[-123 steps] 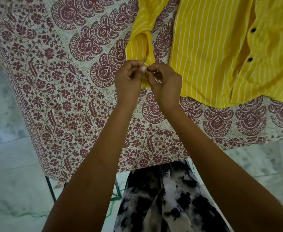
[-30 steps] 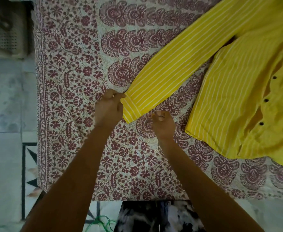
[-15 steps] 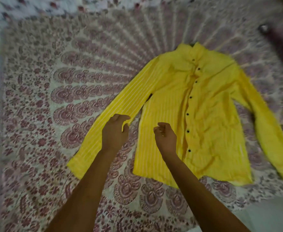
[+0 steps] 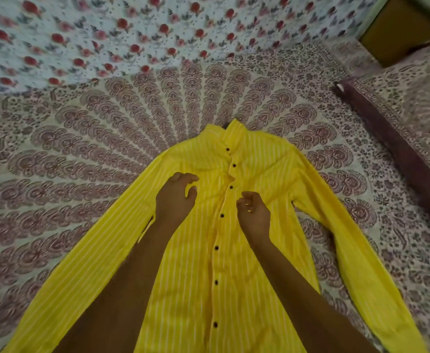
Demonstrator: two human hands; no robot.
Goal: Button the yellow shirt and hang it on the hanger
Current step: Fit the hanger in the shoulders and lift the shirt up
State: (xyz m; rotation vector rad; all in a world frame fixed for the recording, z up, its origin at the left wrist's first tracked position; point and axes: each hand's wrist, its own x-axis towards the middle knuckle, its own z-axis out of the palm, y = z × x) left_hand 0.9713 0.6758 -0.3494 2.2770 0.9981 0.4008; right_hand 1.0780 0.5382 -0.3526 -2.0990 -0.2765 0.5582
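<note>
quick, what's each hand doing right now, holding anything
Left hand: open, fingers loosely curled over the yellow shirt, holding nothing.
Right hand: open, loosely curled, holding nothing.

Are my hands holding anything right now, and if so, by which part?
Nothing is held: the left hand and right hand hover loosely curled over the yellow shirt.

yellow white-striped shirt (image 4: 249,263), maroon-patterned bedspread (image 4: 81,154)

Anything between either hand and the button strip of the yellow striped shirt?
Nothing visible. The left hand and right hand sit over the chest of the yellow striped shirt, either side of its black-buttoned placket. No hanger is in view, so that path cannot be judged.
</note>
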